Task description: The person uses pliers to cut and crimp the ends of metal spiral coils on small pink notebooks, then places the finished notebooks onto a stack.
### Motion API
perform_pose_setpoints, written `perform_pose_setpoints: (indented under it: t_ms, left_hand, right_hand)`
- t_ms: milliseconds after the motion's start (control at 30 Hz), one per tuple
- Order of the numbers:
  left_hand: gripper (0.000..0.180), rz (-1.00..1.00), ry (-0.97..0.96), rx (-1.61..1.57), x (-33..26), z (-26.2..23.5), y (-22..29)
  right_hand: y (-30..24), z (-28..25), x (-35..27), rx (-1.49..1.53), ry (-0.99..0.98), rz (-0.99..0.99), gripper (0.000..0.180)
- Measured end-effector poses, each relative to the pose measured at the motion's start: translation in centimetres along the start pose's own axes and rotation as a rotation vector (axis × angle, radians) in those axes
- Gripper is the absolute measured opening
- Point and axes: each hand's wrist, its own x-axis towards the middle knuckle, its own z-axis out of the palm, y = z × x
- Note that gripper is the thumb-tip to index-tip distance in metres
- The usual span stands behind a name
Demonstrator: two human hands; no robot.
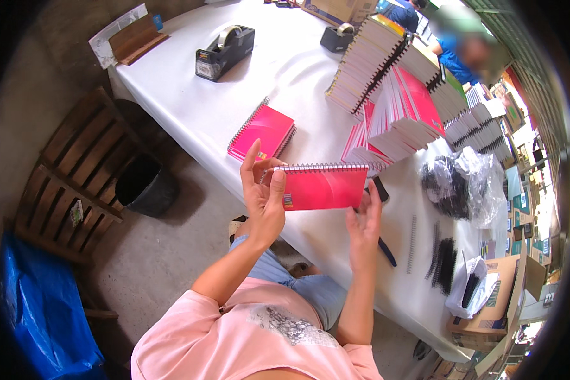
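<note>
A pink spiral notebook (326, 190) is held up over the table's near edge, its wire coil along the top. The coil sticks out past the cover's right end. My left hand (264, 199) grips the notebook's left end, thumb on the cover and fingers partly behind it. At the lower right corner, my right hand (365, 215) has its thumb and fingers closed on the edge. Just beyond the left hand lies a small stack of pink spiral notebooks (265, 130). A dark-handled tool (387, 252) lies partly hidden by the right hand.
Stacks of pink covers and pages (402, 117) and thick bound books (367, 63) stand at the right back. Tape dispensers (225, 54) sit farther off. Loose coils (443, 266) and a plastic bag (481, 190) lie right. Another person in blue (456, 60) is beyond.
</note>
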Motion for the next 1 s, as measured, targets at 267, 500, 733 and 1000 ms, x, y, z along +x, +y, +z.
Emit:
perform_pose_setpoints:
  t_ms: [267,500,733,1000]
  left_hand:
    - [0.041,0.154,-0.021,0.554,5.9,-4.6,2.8]
    - [0.033,0.521,-0.018,0.367,8.6,-4.2,4.9]
    - [0.044,0.888,-0.158,0.921,11.4,-2.6,8.6]
    - [0.067,0.056,-0.607,1.038,10.5,-9.4,1.4]
  right_hand:
    - [0.3,7.0,11.1,0.325,-0.141,0.110,0.047]
    - [-6.5,10.4,11.4,-0.436,-0.034,-0.759,0.065]
    - [-6.4,12.2,11.2,-0.443,-0.612,-0.369,0.070]
    - [6.1,12.3,13.9,-0.001,-0.096,0.229,0.059]
